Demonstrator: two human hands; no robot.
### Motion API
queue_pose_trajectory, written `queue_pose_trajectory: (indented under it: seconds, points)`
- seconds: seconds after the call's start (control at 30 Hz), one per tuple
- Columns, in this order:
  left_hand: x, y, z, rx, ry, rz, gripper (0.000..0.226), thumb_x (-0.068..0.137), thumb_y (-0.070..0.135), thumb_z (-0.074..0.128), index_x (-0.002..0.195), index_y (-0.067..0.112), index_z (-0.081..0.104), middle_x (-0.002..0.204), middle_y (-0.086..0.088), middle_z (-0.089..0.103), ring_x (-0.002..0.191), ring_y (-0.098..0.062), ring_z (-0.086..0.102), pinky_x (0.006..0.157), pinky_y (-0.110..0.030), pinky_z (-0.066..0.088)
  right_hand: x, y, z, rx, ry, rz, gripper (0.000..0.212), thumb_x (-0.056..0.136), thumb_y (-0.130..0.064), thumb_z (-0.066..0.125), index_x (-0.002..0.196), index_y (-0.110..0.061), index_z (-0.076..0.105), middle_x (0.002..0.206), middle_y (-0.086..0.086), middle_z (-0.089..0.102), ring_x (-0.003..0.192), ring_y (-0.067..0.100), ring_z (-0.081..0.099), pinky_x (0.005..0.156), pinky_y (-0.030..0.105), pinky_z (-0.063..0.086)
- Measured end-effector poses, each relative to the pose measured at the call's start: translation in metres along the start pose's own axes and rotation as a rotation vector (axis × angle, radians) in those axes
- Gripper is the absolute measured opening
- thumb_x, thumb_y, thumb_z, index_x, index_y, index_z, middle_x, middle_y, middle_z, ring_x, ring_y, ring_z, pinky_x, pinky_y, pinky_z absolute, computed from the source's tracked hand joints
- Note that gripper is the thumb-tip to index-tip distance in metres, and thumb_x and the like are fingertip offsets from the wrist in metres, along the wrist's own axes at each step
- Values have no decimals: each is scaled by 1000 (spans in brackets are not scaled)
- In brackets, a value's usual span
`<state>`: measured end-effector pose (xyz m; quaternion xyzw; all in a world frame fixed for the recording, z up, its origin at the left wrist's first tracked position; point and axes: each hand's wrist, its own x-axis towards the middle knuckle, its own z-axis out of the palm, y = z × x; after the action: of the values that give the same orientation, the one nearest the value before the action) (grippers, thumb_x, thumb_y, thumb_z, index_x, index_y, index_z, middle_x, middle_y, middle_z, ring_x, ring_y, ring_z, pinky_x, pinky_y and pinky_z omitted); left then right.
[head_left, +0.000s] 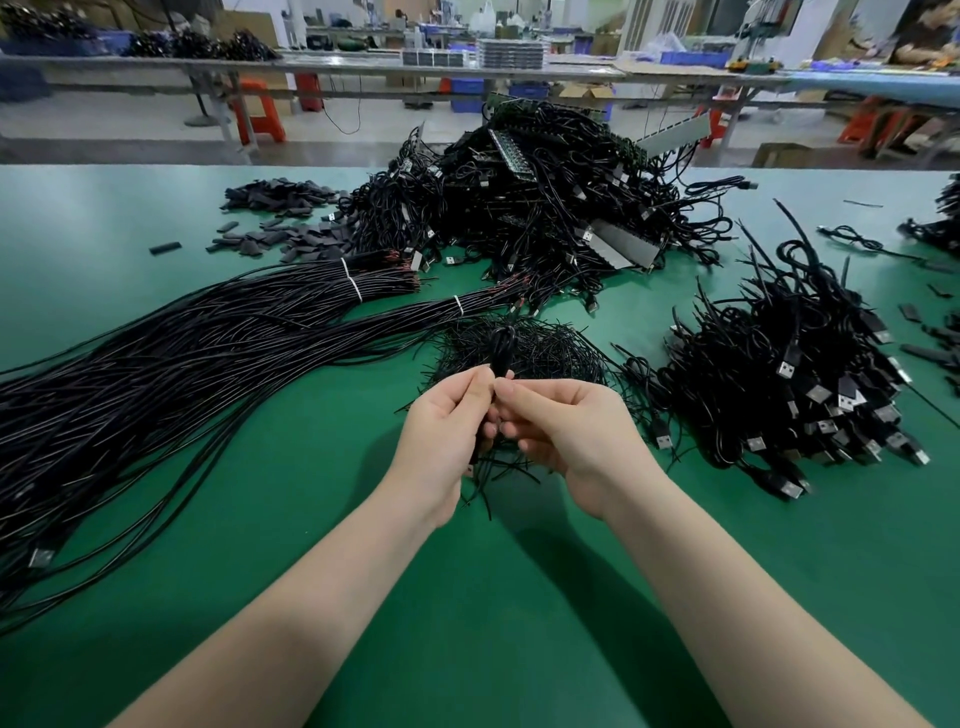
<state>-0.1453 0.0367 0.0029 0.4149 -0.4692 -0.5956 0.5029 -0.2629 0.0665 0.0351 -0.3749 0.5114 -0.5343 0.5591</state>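
Note:
A folded black cable bundle (502, 349) stands upright between my two hands, above the green table (493, 597). My left hand (441, 431) grips its lower part, thumb and fingers curled round it. My right hand (566, 436) pinches the bundle just below its top loop with thumb and forefinger. Thin black tie ends stick out beneath both hands. Behind the hands lies a small heap of thin black ties (540, 348).
Long straight black cables (156, 374) banded with white ties fan across the left. A big tangled pile of cables and circuit strips (545, 208) sits at the back. Coiled USB cables (789, 384) are heaped at right. Small black sleeves (275, 223) lie back left.

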Motion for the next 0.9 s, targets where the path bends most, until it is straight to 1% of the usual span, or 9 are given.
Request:
queue_pose_trajectory:
  seconds: [0.13, 0.27, 0.33, 0.43, 0.6, 0.67, 0.73, 0.83, 0.9]
  points:
    - [0, -2, 0, -24, -26, 33, 23, 101, 24, 51, 108, 13, 70, 63, 11, 57, 57, -1, 50, 57, -13, 45, 0, -2, 1, 147, 10, 110, 15, 82, -14, 75, 67, -12, 76, 66, 3, 70, 53, 7, 62, 51, 15, 50]
    - [-2, 0, -1, 83, -28, 121, 27, 101, 23, 50, 91, 33, 73, 64, 13, 60, 59, -2, 54, 59, -15, 48, 1, 0, 2, 189, 28, 62, 3, 81, -8, 75, 78, -7, 73, 68, 7, 69, 56, 12, 62, 56, 18, 51]
    - [-3, 2, -2, 170, -15, 160, 21, 102, 22, 49, 95, 30, 66, 62, 13, 59, 56, -4, 52, 57, -15, 46, 2, 4, 0, -23, 103, -141, 4, 81, -9, 76, 78, -8, 73, 68, 7, 69, 60, 11, 59, 62, 22, 50]
    - [-3, 10, -3, 240, -22, 116, 21, 102, 22, 48, 86, 18, 62, 58, 11, 54, 48, -6, 45, 45, -13, 38, 5, 8, -5, -566, 213, -531, 10, 81, -13, 76, 72, -16, 72, 67, -7, 67, 62, 2, 56, 61, 15, 43]
    - [3, 33, -10, 179, -141, -322, 27, 100, 27, 50, 74, 20, 54, 53, 7, 48, 38, -5, 39, 40, -17, 28, 10, 3, -13, -1133, 83, -1128, 11, 75, 9, 73, 72, 0, 68, 70, 9, 61, 69, 30, 59, 63, 35, 51]
    - [6, 40, -16, 65, -196, -526, 25, 98, 27, 53, 74, 21, 53, 50, 10, 43, 36, -4, 34, 39, -18, 26, 12, -2, -19, -1329, -25, -1297, 14, 70, 14, 70, 71, 1, 67, 71, 11, 61, 67, 31, 60, 62, 36, 53]
    - [6, 44, -21, 17, -235, -603, 24, 97, 28, 54, 73, 21, 51, 50, 11, 40, 36, -4, 32, 39, -18, 26, 11, -7, -22, -1397, -65, -1387, 15, 68, 16, 68, 72, 1, 66, 72, 11, 62, 67, 30, 60, 63, 35, 52]
    - [6, 42, -19, 4, -240, -491, 24, 98, 28, 54, 75, 21, 55, 52, 11, 45, 39, -4, 39, 40, -18, 31, 12, -9, -24, -1318, -34, -1377, 12, 74, 12, 70, 77, 0, 71, 76, 9, 66, 71, 28, 62, 68, 35, 51]
    - [5, 33, -13, 78, -192, -239, 23, 101, 29, 50, 80, 20, 55, 56, 9, 51, 44, -5, 45, 44, -17, 33, 9, -9, -21, -1028, 45, -1074, 13, 78, -2, 77, 89, -8, 75, 82, 0, 71, 78, 19, 66, 75, 31, 53]
